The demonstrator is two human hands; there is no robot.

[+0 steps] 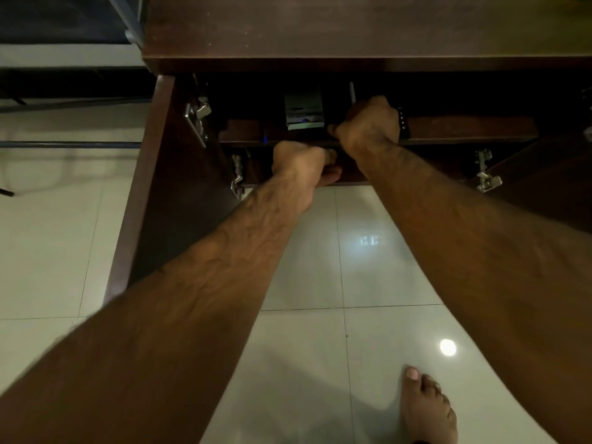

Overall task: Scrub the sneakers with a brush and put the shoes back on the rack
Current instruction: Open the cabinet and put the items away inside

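1. Sneakers and brush: not identifiable anywhere in view. Only dark shapes under both hands inside the cabinet [320, 43]; cannot tell whether these are shoes.
2. Right hand [368, 126]: curled around something dark at the upper shelf [464, 131] edge, fingers hidden behind the knuckles. Contents of grasp not resolvable. Dark strap-like object [404, 122] just beyond the hand, on its right side.
3. Left hand [304, 165]: lower than the right and just to its left, fist closed, fingertips tucked under the shelf edge. Held object, if any, not visible.
4. Small box [304, 112] standing on the shelf just left of the right hand, apart from it.
5. Open door [144, 187] well left of the left hand; hinges [198, 118] exposed on that side, another hinge [485, 174] to the right of the right forearm.
6. Bare foot [427, 408] on glossy tiled floor [320, 267], below the right forearm.
7. Risks, judged:
   - Poor light inside; blind grasp likely, wrong item pulled or shoe dropped onto foot.
   - Box close to right hand; knock-off probable if hand swings left on withdrawal.
   - Knuckles near shelf edge and metal hinges; scrape possible on a fast pull.
   - Glossy tile plus bare foot; slip if scrubbing water spills.
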